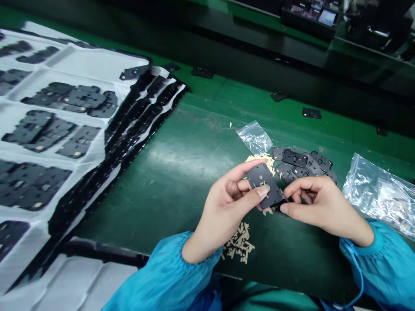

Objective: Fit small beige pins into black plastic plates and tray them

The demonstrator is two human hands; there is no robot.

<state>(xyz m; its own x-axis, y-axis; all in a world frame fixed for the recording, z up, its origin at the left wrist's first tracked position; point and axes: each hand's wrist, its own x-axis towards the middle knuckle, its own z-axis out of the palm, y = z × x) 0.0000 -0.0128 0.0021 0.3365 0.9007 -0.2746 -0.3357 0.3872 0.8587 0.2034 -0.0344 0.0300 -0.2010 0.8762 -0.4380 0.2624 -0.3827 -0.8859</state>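
Note:
A flat black plastic plate [263, 179] with small cutouts is held up in my left hand [231, 201], thumb across its face and fingers behind it. My right hand [313, 201] is closed at the plate's lower right edge, thumb and index finger pinching a dark corner there; the exact contact is partly hidden. Behind the plate lies a heap of small beige pieces [259, 160], partly covered by it. Another pile of beige strips [241, 246] rests below my left wrist. Several similar black plates [301, 164] are heaped just beyond my right hand.
Stacked white trays [81, 60] with black plates in compartments fill the left side. A small clear bag [255, 137] lies behind the beige heap, a larger clear bag [382, 194] at right. Several loose black parts [311, 113] lie along the back of the green table [155, 190].

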